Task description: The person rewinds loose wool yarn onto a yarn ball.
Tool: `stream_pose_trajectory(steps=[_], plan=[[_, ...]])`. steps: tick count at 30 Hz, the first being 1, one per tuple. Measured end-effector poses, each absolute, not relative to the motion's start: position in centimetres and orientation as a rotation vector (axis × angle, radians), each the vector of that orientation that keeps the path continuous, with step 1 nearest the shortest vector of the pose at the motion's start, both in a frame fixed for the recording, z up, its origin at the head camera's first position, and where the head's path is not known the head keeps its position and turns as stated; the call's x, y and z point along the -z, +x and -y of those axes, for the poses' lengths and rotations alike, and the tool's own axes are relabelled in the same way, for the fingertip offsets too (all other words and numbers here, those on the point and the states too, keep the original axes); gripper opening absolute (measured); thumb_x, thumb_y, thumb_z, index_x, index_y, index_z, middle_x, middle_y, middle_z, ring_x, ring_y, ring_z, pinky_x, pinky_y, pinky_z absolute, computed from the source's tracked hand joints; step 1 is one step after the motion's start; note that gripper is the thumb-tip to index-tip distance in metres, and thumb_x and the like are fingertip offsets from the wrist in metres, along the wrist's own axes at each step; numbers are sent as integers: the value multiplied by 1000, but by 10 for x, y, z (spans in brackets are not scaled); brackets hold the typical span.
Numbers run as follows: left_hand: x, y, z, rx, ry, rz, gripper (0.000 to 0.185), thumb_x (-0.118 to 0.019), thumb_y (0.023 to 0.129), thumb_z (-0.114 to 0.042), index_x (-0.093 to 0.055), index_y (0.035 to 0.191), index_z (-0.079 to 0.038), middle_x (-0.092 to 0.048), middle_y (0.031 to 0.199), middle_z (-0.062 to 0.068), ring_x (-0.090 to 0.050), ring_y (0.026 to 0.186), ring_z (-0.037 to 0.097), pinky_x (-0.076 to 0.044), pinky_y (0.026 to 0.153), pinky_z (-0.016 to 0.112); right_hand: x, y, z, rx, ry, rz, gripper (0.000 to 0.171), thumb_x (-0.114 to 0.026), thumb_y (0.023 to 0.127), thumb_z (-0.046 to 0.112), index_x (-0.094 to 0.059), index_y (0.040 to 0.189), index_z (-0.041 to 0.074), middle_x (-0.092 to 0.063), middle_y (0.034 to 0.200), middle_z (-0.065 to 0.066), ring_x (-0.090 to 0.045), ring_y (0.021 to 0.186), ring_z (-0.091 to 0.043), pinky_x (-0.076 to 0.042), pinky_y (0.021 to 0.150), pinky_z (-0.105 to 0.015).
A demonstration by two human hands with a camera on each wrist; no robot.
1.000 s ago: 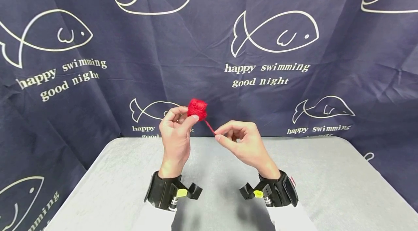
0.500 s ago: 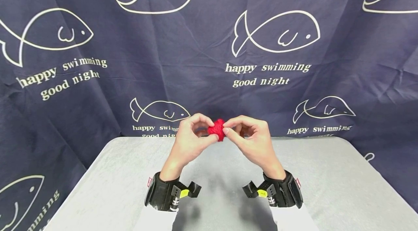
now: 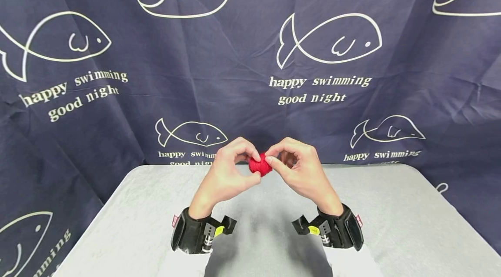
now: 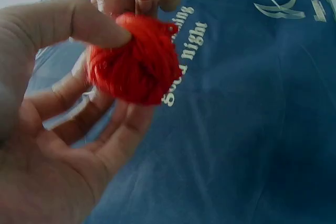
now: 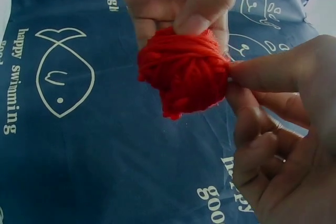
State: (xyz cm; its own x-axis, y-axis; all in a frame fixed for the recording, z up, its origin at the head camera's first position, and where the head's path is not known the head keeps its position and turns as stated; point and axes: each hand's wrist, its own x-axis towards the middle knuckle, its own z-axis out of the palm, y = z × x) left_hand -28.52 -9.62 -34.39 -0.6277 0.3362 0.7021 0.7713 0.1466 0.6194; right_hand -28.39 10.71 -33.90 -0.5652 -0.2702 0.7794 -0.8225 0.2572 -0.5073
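White sleeves (image 3: 184,264); black wrist mounts (image 3: 192,235), yellow tabs.

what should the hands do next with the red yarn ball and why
Probably turn the red yarn ball slightly in the left hand and press the strand end down. Both hands pinch it above the table, and the right hand fingertips sit right against the windings.
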Motion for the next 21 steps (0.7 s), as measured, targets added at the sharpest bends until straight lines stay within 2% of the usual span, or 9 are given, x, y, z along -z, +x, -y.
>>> stream_pose_trajectory(steps=[3,8,10,14,17,21], plan=[[343,-284,96,1303,-1129,2030,28,-72,68,11,-65,85,-10,-59,93,-1,-60,85,12,-58,79,29,338,-283,-110,-1305,965,2053,18,-80,85,2,-74,96,14,-67,88,2,-57,67,-15,-48,53,-25],[340,-281,96,1119,-1198,2035,27,-71,69,9,-64,84,-13,-59,97,-6,-57,94,9,-53,82,26,337,-288,-120,-1527,1066,2244,40,-74,90,0,-62,128,5,-68,110,-13,-68,78,-20,-60,63,-33],[340,-281,95,1080,-1210,2043,29,-70,70,10,-65,89,-11,-59,99,-5,-57,96,10,-53,84,25,338,-292,-125,-1647,1151,2298,43,-68,93,-3,-57,134,1,-68,111,-17,-69,79,-26,-61,67,-38],[340,-283,93,1021,-1154,2103,37,-74,74,10,-63,105,-6,-58,106,1,-58,98,11,-54,88,24,340,-300,-130,-1760,1214,2301,35,-66,94,-5,-62,128,-3,-70,106,-17,-69,76,-33,-61,71,-41],[342,-285,92,1079,-1095,2199,41,-78,77,4,-62,113,-3,-59,108,4,-61,97,14,-56,88,25,344,-303,-129,-1701,1180,2293,31,-72,90,-4,-66,120,0,-68,106,-13,-69,78,-29,-61,73,-37],[349,-289,94,1198,-1040,2352,37,-81,81,-4,-64,114,-3,-62,107,5,-66,93,18,-58,87,27,352,-308,-123,-1566,1169,2347,32,-78,84,-4,-67,112,4,-67,104,-9,-71,83,-23,-61,76,-33]])
